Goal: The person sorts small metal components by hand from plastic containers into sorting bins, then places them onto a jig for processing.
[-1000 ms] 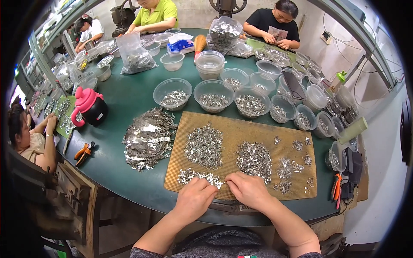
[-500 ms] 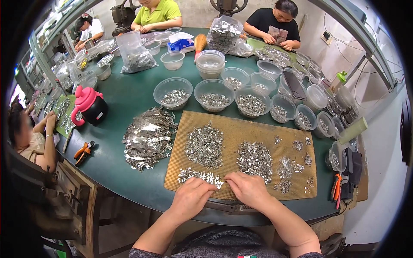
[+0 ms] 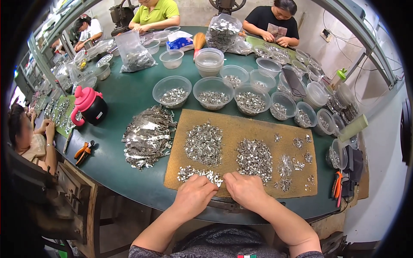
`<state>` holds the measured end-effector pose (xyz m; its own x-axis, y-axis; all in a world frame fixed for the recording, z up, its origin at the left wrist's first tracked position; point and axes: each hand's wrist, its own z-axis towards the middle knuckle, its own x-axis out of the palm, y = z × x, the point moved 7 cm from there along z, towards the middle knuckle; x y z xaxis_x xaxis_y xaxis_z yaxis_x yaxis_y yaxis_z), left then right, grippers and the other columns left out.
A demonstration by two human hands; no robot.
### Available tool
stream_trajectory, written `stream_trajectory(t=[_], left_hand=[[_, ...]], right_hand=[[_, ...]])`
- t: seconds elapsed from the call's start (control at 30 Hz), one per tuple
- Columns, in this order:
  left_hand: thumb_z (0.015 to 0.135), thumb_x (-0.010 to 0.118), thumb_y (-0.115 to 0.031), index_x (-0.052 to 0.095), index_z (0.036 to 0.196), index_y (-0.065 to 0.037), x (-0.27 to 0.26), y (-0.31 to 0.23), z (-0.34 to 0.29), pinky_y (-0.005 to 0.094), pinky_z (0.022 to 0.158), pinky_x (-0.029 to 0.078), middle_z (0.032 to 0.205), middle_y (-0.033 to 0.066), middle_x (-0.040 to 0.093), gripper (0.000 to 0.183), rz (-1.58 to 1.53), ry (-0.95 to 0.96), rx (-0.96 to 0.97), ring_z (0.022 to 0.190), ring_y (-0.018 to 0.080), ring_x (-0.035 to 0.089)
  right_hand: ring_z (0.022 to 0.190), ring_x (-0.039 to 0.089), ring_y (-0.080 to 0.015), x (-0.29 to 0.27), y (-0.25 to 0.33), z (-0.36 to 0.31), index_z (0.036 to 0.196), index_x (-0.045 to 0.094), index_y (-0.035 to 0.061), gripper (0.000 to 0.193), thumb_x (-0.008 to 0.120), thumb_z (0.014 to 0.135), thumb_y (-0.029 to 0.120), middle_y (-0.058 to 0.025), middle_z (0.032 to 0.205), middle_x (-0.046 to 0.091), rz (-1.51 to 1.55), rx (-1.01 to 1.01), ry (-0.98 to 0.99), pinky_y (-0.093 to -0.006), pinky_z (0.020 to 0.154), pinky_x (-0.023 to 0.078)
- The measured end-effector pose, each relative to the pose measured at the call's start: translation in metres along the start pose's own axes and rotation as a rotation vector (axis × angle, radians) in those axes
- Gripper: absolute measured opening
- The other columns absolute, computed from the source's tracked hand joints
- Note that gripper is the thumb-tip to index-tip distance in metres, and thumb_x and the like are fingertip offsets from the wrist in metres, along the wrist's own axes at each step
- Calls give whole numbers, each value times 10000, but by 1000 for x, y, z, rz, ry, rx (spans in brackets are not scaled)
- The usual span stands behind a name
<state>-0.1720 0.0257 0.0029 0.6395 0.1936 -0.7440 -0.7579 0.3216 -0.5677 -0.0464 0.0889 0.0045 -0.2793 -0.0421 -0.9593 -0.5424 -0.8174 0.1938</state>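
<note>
evidently, i see the small metal pieces [image 3: 197,173] lying along the near edge of the mat [image 3: 251,128] to suit both hands; the left hand [image 3: 193,195] and right hand [image 3: 246,189] curl their fingers beside them, grip unclear to me. larger heaps [image 3: 204,145] sit apart, probably against mixing; clear bowls [image 3: 198,99] line the table [image 3: 114,114] beyond, presumably for reach.

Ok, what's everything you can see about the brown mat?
The brown mat is flat and roughly rectangular, with a fine gridded texture; its material is unclear. It lies on the green table, by the near edge. On it sit two big piles of small silvery pieces, a smaller pile at near left and little clusters toward the right. The left hand and right hand are at its near side; contact is unclear.
</note>
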Motion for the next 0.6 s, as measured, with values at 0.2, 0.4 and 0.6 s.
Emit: stream_trajectory(t=[0.2, 0.4, 0.6], left_hand=[[795, 777, -62, 727, 879, -79, 7, -4, 7, 378, 703, 512, 833, 49, 623, 99, 96, -42, -1, 803, 265, 606], [800, 762, -34, 702, 907, -58, 13, -2, 9, 377, 704, 501, 833, 62, 585, 125, 91, -110, -20, 808, 273, 574], [828, 752, -22, 680, 950, -54, 16, -10, 9, 381, 693, 501, 871, 73, 603, 145, 48, -152, 2, 819, 275, 585]], right_hand=[[684, 693, -245, -16, -15, -7, 928, 590, 75, 100, 674, 905, 123, -66, 772, 635, 185, 0, -70, -363, 549, 540], [727, 674, -266, -38, -48, -60, 958, 635, 68, 123, 717, 867, 80, -76, 846, 658, 258, 28, -101, -369, 618, 533], [923, 653, -254, -40, -43, -96, 966, 635, 67, 163, 733, 836, 75, -61, 974, 655, 282, 48, -44, -378, 805, 519]])
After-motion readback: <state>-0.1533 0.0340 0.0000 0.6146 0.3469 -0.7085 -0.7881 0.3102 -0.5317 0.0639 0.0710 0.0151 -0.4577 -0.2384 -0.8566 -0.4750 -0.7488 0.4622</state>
